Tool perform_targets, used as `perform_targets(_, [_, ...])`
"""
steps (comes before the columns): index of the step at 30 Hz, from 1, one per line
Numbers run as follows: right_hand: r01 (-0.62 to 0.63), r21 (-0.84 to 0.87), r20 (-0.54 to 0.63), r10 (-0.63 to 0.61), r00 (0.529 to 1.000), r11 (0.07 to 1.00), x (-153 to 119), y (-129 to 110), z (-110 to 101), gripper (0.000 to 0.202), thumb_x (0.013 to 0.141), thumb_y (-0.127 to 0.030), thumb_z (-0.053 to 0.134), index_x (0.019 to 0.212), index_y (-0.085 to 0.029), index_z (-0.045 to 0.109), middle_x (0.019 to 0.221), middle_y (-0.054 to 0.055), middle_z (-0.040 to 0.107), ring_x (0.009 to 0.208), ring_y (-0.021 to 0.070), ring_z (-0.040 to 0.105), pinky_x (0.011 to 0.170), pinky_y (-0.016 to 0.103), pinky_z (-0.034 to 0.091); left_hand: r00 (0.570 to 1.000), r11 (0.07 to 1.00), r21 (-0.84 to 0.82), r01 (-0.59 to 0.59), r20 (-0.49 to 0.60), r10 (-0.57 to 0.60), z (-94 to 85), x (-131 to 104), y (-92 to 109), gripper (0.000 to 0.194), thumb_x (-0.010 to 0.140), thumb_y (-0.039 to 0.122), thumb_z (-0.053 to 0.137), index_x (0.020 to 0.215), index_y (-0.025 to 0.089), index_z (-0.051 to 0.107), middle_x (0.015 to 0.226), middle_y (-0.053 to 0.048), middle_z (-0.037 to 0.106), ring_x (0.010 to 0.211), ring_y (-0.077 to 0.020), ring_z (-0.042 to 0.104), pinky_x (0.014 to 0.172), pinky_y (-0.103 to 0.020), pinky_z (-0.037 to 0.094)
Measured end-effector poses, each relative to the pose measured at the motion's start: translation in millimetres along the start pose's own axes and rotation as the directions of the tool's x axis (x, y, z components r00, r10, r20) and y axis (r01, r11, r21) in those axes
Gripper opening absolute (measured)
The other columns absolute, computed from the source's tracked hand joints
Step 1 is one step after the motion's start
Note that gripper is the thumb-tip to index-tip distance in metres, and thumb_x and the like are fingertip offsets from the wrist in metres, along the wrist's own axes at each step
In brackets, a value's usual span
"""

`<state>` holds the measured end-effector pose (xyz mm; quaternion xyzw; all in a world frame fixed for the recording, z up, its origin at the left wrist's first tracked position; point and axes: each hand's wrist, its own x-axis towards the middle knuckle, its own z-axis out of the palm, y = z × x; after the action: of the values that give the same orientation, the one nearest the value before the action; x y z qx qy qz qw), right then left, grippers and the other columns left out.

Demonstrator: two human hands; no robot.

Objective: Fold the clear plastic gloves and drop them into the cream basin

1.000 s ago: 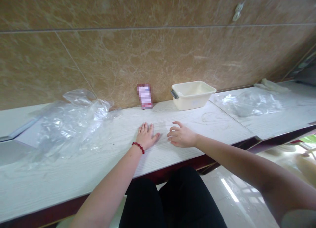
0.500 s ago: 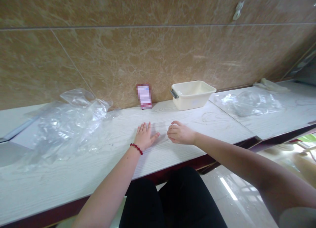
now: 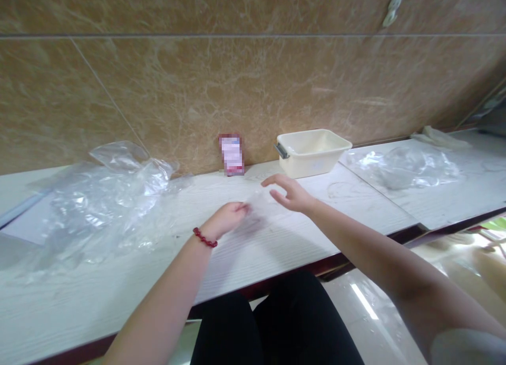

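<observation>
My left hand [image 3: 230,217], with a red bead bracelet [image 3: 204,238] at its wrist, is closed in a pinch on a small clear plastic bag [image 3: 259,199]. The bag is faint and blurred, held just above the white table [image 3: 253,249]. To its right, my right hand [image 3: 291,193] has thumb and forefinger apart, close to the bag's far end; I see nothing gripped in it. Behind the right hand stands a cream plastic bin [image 3: 312,162] with a grey handle clip.
On the left lies a big heap of clear plastic bags [image 3: 106,207]. Another clear plastic bundle [image 3: 411,167] is on the right, with a pale cloth-like item [image 3: 440,138] behind it. A phone-like object [image 3: 232,154], its face blurred, leans on the tiled wall [image 3: 197,90].
My left hand has gone from lying flat on the table to pinching the clear plastic bag, now raised. My right hand has moved up and opened its fingers. The view has shifted slightly.
</observation>
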<state>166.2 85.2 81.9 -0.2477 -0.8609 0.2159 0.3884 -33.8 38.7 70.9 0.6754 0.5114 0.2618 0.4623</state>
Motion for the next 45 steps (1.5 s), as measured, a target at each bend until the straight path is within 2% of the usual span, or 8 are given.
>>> perform_targets(2, [-0.259, 0.328, -0.087, 0.302, 0.949, 0.909, 14.7, 8.9, 5.2, 0.043, 0.080, -0.048, 0.027, 0.099, -0.017, 0.050, 0.096, 0.008, 0.057, 0.091, 0.0167, 0.051, 0.082, 0.034, 0.035, 0.996, 0.920, -0.381, 0.087, 0.039, -0.077, -18.4, -0.6, 3.6, 0.025, 0.076, 0.024, 0.045, 0.093, 0.012, 0.059, 0.097, -0.011, 0.061, 0.092, -0.0211, 0.055, 0.082, -0.035, 0.040])
perform_targets(5, [-0.562, 0.682, 0.182, 0.636, 0.750, 0.468, 35.5, 24.8, 20.5, 0.065, 0.078, -0.057, 0.006, 0.094, -0.014, 0.052, 0.089, 0.011, 0.059, 0.081, 0.0184, 0.056, 0.074, 0.037, 0.041, 0.994, 0.685, -0.721, 0.107, 0.054, -0.098, -37.8, -0.6, -4.1, 0.025, 0.076, 0.018, 0.045, 0.098, 0.013, 0.057, 0.100, -0.010, 0.059, 0.094, -0.0203, 0.054, 0.079, -0.035, 0.043])
perform_targets(8, [-0.688, 0.717, 0.512, 0.585, 0.629, 0.112, 45.0, 35.7, 40.0, 0.076, 0.075, -0.062, 0.000, 0.088, -0.010, 0.054, 0.081, 0.013, 0.060, 0.073, 0.0201, 0.058, 0.068, 0.038, 0.044, 0.984, 0.527, -0.839, 0.133, 0.050, -0.168, -43.5, 4.2, -27.0, 0.025, 0.078, 0.016, 0.043, 0.098, 0.013, 0.056, 0.095, -0.008, 0.062, 0.087, -0.0171, 0.057, 0.076, -0.030, 0.045])
perform_targets(12, [-0.757, 0.653, 0.681, 0.467, 0.565, -0.036, 39.4, 43.7, 61.6, 0.065, 0.077, -0.060, 0.015, 0.088, -0.011, 0.055, 0.073, 0.010, 0.062, 0.069, 0.0181, 0.059, 0.064, 0.035, 0.047, 0.962, 0.451, -0.875, 0.177, 0.057, -0.267, -40.2, 15.0, -56.6, 0.023, 0.078, 0.017, 0.042, 0.096, 0.013, 0.057, 0.092, -0.007, 0.062, 0.080, -0.0152, 0.059, 0.073, -0.028, 0.047])
perform_targets(19, [-0.756, 0.648, 0.642, 0.468, 0.607, 0.091, 24.9, 50.7, 74.5, 0.018, 0.071, -0.011, 0.053, 0.089, -0.012, 0.056, 0.085, 0.007, 0.063, 0.070, 0.0104, 0.060, 0.065, 0.021, 0.048, 0.952, 0.422, -0.890, 0.172, 0.040, -0.304, -41.7, 24.3, -68.3, 0.020, 0.078, 0.014, 0.042, 0.089, 0.012, 0.058, 0.088, -0.007, 0.063, 0.080, -0.0143, 0.060, 0.073, -0.026, 0.048])
perform_targets(33, [-0.681, 0.682, 0.494, 0.518, 0.698, 0.267, 25.9, 57.1, 77.5, 0.021, 0.078, -0.015, 0.045, 0.097, -0.019, 0.053, 0.071, 0.003, 0.063, 0.064, 0.0100, 0.060, 0.053, 0.019, 0.049, 0.989, 0.568, -0.823, 0.015, -0.071, -0.129, -41.7, 23.1, -75.2, 0.035, 0.071, 0.002, 0.048, 0.102, 0.017, 0.054, 0.103, -0.007, 0.059, 0.087, -0.0153, 0.058, 0.074, -0.025, 0.045])
perform_targets(40, [-0.627, 0.732, 0.416, 0.554, 0.721, 0.267, 26.2, 61.5, 82.4, 0.011, 0.077, -0.016, 0.046, 0.082, -0.018, 0.055, 0.074, 0.002, 0.063, 0.057, 0.0081, 0.057, 0.047, 0.018, 0.046, 0.977, 0.595, -0.802, -0.060, -0.169, -0.129, -37.8, 28.5, -77.7, 0.019, 0.067, 0.005, 0.053, 0.083, 0.010, 0.060, 0.079, -0.008, 0.065, 0.077, -0.0179, 0.060, 0.073, -0.032, 0.045])
perform_targets(45, [-0.581, 0.733, 0.334, 0.557, 0.761, 0.354, 28.3, 58.2, 82.6, 0.004, 0.070, -0.015, 0.050, 0.068, -0.016, 0.053, 0.064, -0.001, 0.059, 0.047, 0.0058, 0.051, 0.038, 0.015, 0.039, 0.984, 0.615, -0.777, -0.136, -0.178, -0.008, -39.9, 21.1, -71.9, 0.035, 0.065, 0.009, 0.054, 0.100, 0.017, 0.054, 0.099, -0.007, 0.060, 0.088, -0.0159, 0.056, 0.076, -0.028, 0.043])
